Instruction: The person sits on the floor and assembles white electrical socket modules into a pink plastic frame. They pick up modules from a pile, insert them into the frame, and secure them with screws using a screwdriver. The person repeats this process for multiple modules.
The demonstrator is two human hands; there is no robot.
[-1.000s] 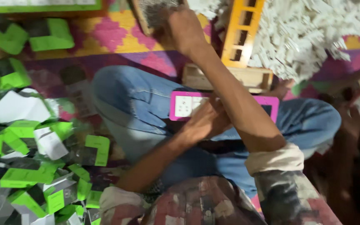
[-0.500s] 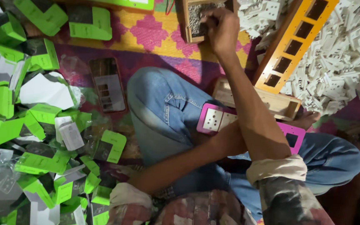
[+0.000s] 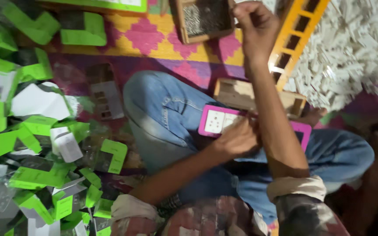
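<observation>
Here, at the frame's centre, the left hand [image 3: 237, 140] clamps its grip on a pink-framed switch plate [image 3: 224, 122] resting on the person's jeans-clad lap. Farther up, the right hand [image 3: 255, 24] reaches beside a wooden tray of screws [image 3: 204, 19]; whether its fingers pinch anything cannot be told.

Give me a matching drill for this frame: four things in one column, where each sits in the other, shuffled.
Things:
1. left hand
2. right hand
3. green cartons
4. white plastic pieces

Places:
A. heaped on the picture's right, past the yellow frame
B. on the pink-framed switch plate in the lap
C. raised beside the wooden tray of small metal parts
D. scattered on the floor on the picture's left

Pairs: 1-B, 2-C, 3-D, 4-A
</observation>
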